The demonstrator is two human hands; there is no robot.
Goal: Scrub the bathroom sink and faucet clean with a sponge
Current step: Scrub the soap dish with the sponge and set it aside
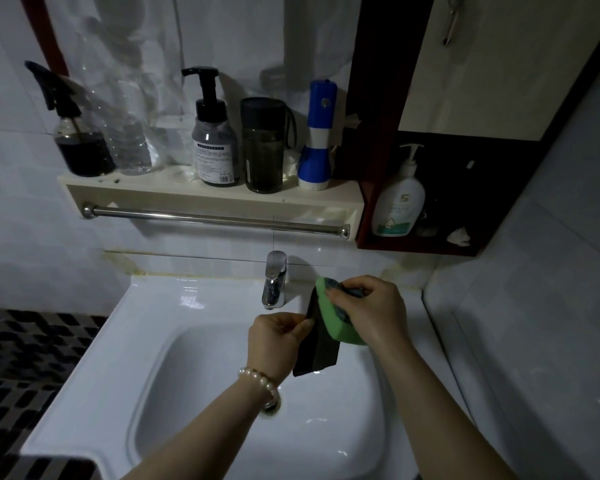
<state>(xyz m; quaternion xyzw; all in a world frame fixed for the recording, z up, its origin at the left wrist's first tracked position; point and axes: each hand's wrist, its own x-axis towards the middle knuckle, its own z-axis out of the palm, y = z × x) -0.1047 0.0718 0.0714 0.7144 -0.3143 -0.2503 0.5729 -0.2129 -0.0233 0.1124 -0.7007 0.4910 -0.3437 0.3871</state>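
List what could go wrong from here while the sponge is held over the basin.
The left hand only pinches the dark pad's edge, so it might drop into the sink. The right hand grips the green sponge close to the faucet; a careless swing might knock it.

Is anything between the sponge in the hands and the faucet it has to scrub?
Nothing visible. The green sponge with a dark scouring pad, gripped by the right hand and pinched by the left hand, hangs just right of the chrome faucet, open air between.
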